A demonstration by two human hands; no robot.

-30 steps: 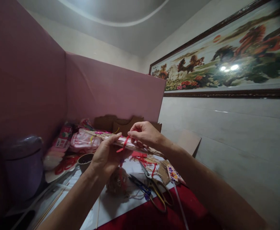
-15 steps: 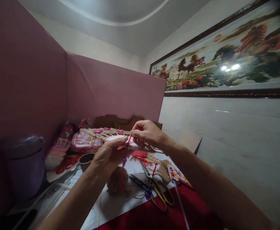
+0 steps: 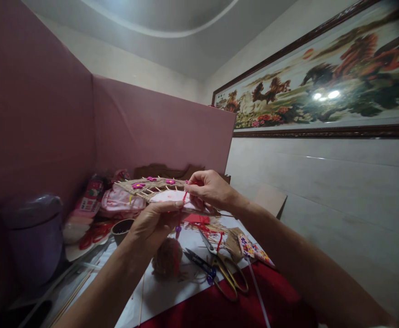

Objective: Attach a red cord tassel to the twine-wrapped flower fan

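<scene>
I hold a flat craft piece [image 3: 151, 187] up over the table; it is woven of jute and thin sticks, with pink flower shapes on top and a white middle. My left hand [image 3: 154, 222] grips its near edge from below, thumb on top. My right hand [image 3: 209, 189] pinches a red string [image 3: 184, 197] at the piece's right side, fingers closed. The string hangs down past a purple bead [image 3: 178, 230].
On the table lie a jute twine ball [image 3: 168, 258], scissors [image 3: 225, 269], small snips [image 3: 199, 262], a flowered card [image 3: 249, 248], a dark cup [image 3: 122, 229] and loose sticks. A purple bin [image 3: 33, 234] stands left. Pink partitions enclose the back and left.
The craft piece has tilted up, so its top face with the pink flowers now shows. Both hands rose slightly and kept their hold.
</scene>
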